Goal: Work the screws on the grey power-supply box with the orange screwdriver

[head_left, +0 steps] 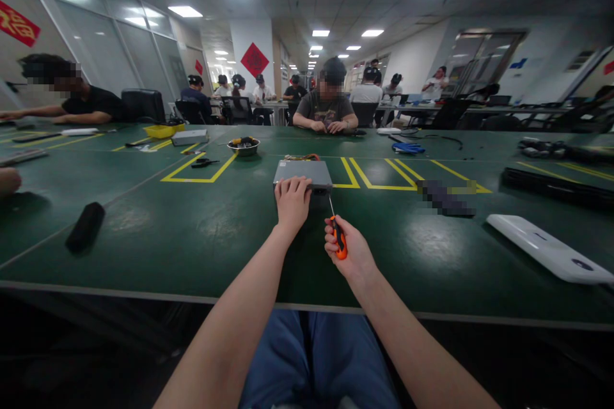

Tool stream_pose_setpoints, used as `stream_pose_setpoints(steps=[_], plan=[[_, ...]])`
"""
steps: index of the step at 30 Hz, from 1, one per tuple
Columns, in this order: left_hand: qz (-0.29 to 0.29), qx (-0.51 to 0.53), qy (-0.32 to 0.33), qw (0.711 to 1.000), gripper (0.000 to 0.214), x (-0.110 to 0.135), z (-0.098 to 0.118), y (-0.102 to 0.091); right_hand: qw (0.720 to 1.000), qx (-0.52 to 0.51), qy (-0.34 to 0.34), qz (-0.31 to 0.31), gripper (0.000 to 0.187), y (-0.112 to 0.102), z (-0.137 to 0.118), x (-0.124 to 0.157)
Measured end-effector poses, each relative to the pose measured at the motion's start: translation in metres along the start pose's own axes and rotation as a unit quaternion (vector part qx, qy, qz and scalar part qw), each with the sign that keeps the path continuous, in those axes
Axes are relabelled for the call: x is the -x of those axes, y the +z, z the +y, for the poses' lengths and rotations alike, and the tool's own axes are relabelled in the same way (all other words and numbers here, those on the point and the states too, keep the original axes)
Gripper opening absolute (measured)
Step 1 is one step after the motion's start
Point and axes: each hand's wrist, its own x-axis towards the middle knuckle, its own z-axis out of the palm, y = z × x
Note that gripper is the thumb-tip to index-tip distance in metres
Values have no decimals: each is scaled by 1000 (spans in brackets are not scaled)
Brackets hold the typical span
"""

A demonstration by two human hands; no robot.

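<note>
Two slip risks at the grey metal case [303,174]

The case is set on a green work table [144,230], just right of a yellow tape outline [196,169]. The left hand [292,199] is laid flat on top of it, palm down, with the fingers lightly spread and nothing gripped. An orange-and-black screwdriver [339,238] is held closed in the right hand [346,248], its thin shaft angled up and forward. The tip is seen just beside the case's near right corner; whether it meets a screw cannot be told. If the tip were pushed off a screw head, the case could be scratched or the left hand jabbed, as little separates them. The case could also be shifted by uneven pressure, since it appears to be held only by that flat palm. Coloured wires [301,157] lie at its far edge and could be snagged or tugged by such a shift.
</note>
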Motion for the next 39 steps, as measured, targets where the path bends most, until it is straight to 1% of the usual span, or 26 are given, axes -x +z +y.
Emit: stream_pose_setpoints(steps=[17,20,23,26,28,31,33,35,39], plan=[[-9,3,-11,1000,24,1,-1,1,1000,5,-8,5,27,1,3,-7],[-11,5,-11,1000,24,0,-1,0,1000,2,-15,17,25,1,3,-8],[-16,4,-12,1000,25,0,0,-1,999,-2,-23,35,18,4,2,-7],[-19,1,-14,1000,25,0,0,-2,999,-7,-9,42,18,10,1,-5],[-20,-1,-14,1000,25,0,1,-3,999,-10,11,35,20,14,-1,-2],[-21,0,-10,1000,26,0,0,-3,999,-8,48,15,27,17,-3,1],[-21,4,-4,1000,26,0,-1,-3,998,-5,60,9,32,18,-4,1],[-24,8,3,1000,26,0,-2,-3,998,-6,58,12,30,18,-5,1],[-26,12,2,1000,27,0,-3,-3,999,-13,46,17,20,16,-10,1]])
